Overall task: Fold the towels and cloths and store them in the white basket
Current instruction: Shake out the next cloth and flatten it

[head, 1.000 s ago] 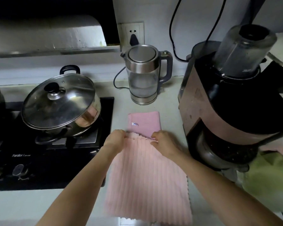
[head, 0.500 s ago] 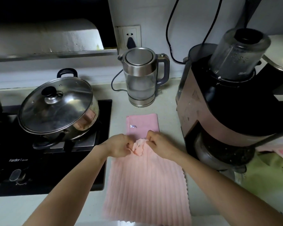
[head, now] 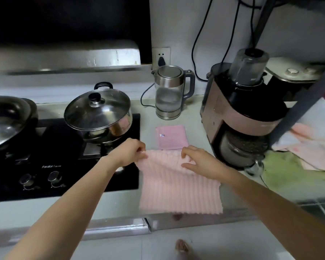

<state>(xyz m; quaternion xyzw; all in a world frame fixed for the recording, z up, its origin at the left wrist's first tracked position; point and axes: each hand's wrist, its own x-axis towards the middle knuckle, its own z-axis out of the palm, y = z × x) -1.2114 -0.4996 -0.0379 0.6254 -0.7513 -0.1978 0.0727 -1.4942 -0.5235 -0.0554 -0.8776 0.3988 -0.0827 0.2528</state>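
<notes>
A ribbed pink towel (head: 178,190) lies on the counter, reaching down to its front edge. My left hand (head: 130,152) pinches the towel's far left corner. My right hand (head: 199,159) grips the far right part of the same edge, thumb under the fabric. Just beyond the hands lies a small folded pink cloth (head: 172,136) with a tiny label. More cloths, pale pink (head: 311,147) and green (head: 289,169), sit in a heap at the right. No white basket shows in this view.
A black gas hob (head: 64,156) with a lidded steel pot (head: 99,115) and a pan (head: 6,121) is at the left. An electric kettle (head: 170,92) stands behind the cloth. A large blender machine (head: 240,117) stands close on the right. The counter's metal edge (head: 176,222) runs below.
My hands have moved apart from the bunched middle of the towel's far edge to its two ends, spreading that edge. The camera has pulled back and shows more of the hob and floor.
</notes>
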